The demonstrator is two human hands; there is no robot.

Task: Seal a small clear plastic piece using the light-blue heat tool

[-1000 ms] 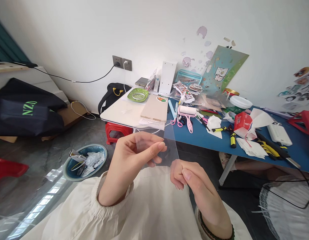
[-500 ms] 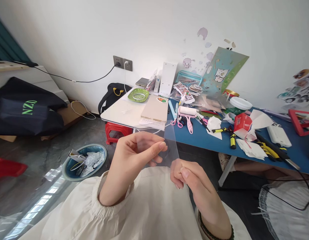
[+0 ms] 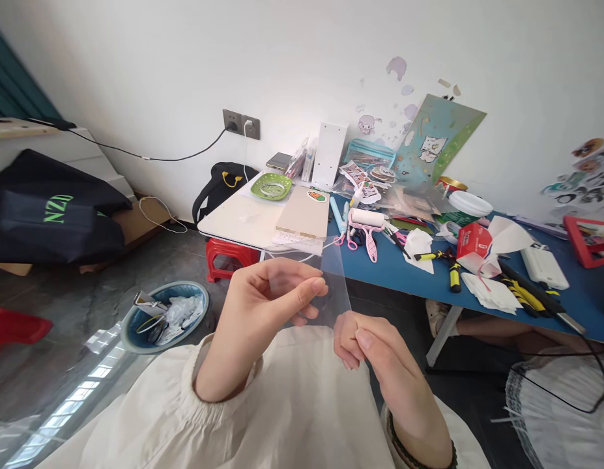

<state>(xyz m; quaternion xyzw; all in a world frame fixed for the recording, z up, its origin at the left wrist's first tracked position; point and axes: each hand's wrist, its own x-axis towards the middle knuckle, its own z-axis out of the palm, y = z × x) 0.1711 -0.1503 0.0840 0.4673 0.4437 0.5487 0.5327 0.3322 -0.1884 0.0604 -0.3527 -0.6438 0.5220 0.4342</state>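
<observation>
A clear plastic sheet (image 3: 337, 286) is stretched between my hands in front of my chest, its right edge slanting down. My left hand (image 3: 272, 296) pinches it between thumb and fingers, with the other fingers curled behind and partly seen through it. At the sheet's lower right edge, my right hand (image 3: 374, 348) is closed, thumb pressed on the bent fingers. The part of the sheet inside that hand is hidden. Beyond the hands, a notebook (image 3: 302, 213) with a carrot-coloured sticker lies at the white table's edge.
A blue table (image 3: 389, 270) carries a pink lint roller (image 3: 367, 228), yellow-black pliers (image 3: 455, 273), tissues and a red box (image 3: 474, 242). A green plate (image 3: 271, 186) sits on the white table (image 3: 228, 221). On the floor stand a blue basin (image 3: 130, 332) and a red stool (image 3: 218, 254). Another person's leg (image 3: 487, 324) shows under the table.
Both hands keep their hold on the plastic sheet. The right fingers have shifted very slightly, and the view has moved a touch.
</observation>
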